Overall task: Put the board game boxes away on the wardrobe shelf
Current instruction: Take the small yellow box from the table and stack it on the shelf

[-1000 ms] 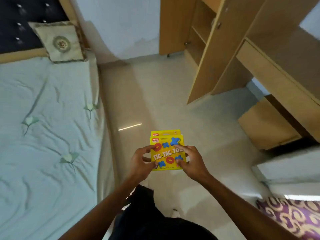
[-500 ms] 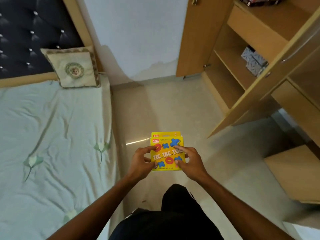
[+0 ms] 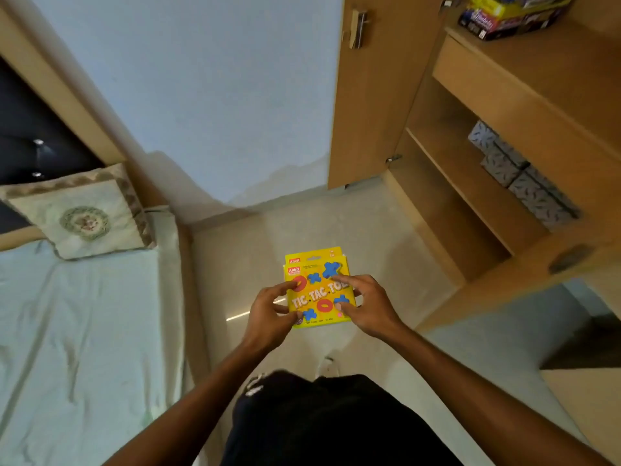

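Far to the left of the left hand [image 3: 268, 311] a bed [image 3: 77, 331] is seen, with a cushion [image 3: 84, 216] propped at its head; its long edge runs close beside the left forearm, so little room is left for a swing on that side. No game boxes are visible on the bed.

The left hand is closed on the left edge of the yellow game box [image 3: 317, 290], thumb over the printed face and fingers curled beneath. The box is held flat, face up, at waist height over bare floor [image 3: 302, 230], and touches nothing else. The right hand [image 3: 364, 306] is closed on the opposite edge, fingers spread across the face. A two-sided hold of this kind is judged to keep the thin carton level while it is carried.

Up and to the right of the right hand the wardrobe [image 3: 504, 136] stands open, its door [image 3: 369, 95] swung back toward the wall. Grey patterned boxes [image 3: 524, 176] are lined along the back of the middle shelf. On the upper shelf [image 3: 554, 62], a stack of game boxes [image 3: 510, 15] is already stored; this is judged the destination. Open shelf surface remains in front of that stack. A second door panel [image 3: 537, 274] projects just right of the right hand, and its edge is judged the main obstruction to be cleared on the lift
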The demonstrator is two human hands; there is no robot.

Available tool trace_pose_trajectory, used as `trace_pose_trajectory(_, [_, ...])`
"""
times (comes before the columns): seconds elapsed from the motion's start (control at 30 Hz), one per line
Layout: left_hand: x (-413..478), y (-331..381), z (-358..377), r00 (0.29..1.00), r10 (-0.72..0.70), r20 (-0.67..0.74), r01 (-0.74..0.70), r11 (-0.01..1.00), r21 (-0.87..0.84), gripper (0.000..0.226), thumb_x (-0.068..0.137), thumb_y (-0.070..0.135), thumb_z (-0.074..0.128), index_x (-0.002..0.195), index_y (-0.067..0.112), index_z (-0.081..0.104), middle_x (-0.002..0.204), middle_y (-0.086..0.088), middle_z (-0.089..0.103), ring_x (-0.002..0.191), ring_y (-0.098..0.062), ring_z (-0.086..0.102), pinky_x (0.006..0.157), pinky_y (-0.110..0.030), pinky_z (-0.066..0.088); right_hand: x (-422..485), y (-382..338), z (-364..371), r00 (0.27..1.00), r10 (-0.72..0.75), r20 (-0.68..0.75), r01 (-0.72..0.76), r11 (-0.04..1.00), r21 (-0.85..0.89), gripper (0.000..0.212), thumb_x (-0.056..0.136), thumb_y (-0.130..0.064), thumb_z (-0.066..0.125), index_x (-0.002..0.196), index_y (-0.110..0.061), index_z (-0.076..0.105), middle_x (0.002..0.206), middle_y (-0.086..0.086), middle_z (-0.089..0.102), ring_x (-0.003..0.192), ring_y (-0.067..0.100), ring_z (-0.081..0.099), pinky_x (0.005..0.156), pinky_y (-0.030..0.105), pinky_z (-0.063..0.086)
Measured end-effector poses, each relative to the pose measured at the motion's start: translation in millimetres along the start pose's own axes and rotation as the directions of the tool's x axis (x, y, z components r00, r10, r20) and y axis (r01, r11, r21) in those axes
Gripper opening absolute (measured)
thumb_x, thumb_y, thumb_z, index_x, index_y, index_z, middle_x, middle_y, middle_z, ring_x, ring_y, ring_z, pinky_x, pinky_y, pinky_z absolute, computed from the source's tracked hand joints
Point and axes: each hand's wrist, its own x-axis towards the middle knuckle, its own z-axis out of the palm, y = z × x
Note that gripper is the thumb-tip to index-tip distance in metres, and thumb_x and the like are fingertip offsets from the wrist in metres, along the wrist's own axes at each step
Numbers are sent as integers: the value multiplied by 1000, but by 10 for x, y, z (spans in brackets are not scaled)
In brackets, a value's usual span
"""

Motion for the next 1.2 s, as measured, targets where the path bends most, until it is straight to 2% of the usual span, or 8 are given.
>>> trace_pose_trajectory(0.2, [1457, 529, 75, 999, 3, 45, -3, 1000, -9, 62, 75, 4, 79, 123, 37, 60, 121, -3, 50, 87, -20, 67, 56, -18, 55, 1324, -37, -586, 997, 17, -74, -18, 1000, -5, 58, 73, -9, 74, 124, -34, 61, 113, 2, 55, 92, 10, 58, 85, 18, 48])
trace_pose_trajectory(0.4, [2826, 1008, 200, 986, 55, 154, -59, 998, 22, 64, 72, 0, 78, 116, 42, 60, 121, -3, 52, 86, -23, 67, 63, -27, 60, 2299, -18, -1059, 980, 67, -190, -63, 998, 30, 56, 74, -8, 77, 121, -35, 62, 113, -1, 55, 89, -1, 57, 74, 2, 42])
trace_pose_trajectory(0.5, [3620, 1381, 337, 971, 90, 220, -100, 994, 33, 64, 70, 1, 79, 114, 44, 61, 122, -3, 52, 88, -25, 66, 70, -39, 61, 2863, 14, -1422, 948, 125, -294, -100, 990, 99, 55, 73, -8, 78, 119, -36, 63, 113, -5, 59, 89, -2, 58, 73, 2, 43])
trace_pose_trajectory(0.67, [4747, 2117, 701, 907, 172, 384, -216, 974, 73, 69, 70, 3, 79, 106, 57, 55, 121, 0, 51, 92, -25, 66, 73, -42, 61, 3572, 68, -2069, 861, 198, -468, -130, 976, 173, 52, 74, -12, 79, 121, -29, 65, 113, -8, 63, 91, 4, 61, 79, 12, 47])
trace_pose_trajectory(0.8, [5470, 2754, 1260, 859, 256, 444, -302, 953, 35, 68, 68, 0, 80, 108, 51, 60, 121, -1, 53, 97, -26, 66, 74, -43, 61, 4058, 294, -2781, 791, 203, -577, -116, 976, 184, 50, 74, -12, 79, 120, -26, 65, 113, -8, 64, 92, 3, 62, 77, 12, 48])
trace_pose_trajectory(0.97, [6301, 3641, 2085, 824, 331, 460, -349, 936, -48, 58, 71, 2, 78, 113, 39, 64, 122, 4, 61, 89, -24, 69, 66, -37, 62, 4697, 680, -3891, 707, 130, -695, -64, 991, 120, 50, 74, -11, 79, 120, -21, 65, 119, 2, 55, 101, 11, 60, 82, 9, 48])
trace_pose_trajectory(1.07, [6633, 4204, 2529, 835, 330, 441, -325, 941, -88, 52, 76, -4, 75, 118, 24, 63, 112, 5, 63, 79, -13, 65, 53, -19, 55, 5015, 832, -4579, 679, 80, -730, -40, 997, 72, 48, 76, -10, 78, 120, -20, 65, 121, 1, 49, 107, 12, 59, 84, 13, 49])
trace_pose_trajectory(1.2, [7130, 4952, 3074, 839, 360, 408, -329, 933, -147, 48, 78, -5, 73, 118, 18, 62, 97, 10, 64, 75, -7, 63, 50, -16, 52, 5458, 934, -5517, 658, 19, -753, -1, 1000, 25, 45, 78, -9, 77, 119, -20, 65, 121, -4, 44, 107, 8, 57, 78, 8, 49])
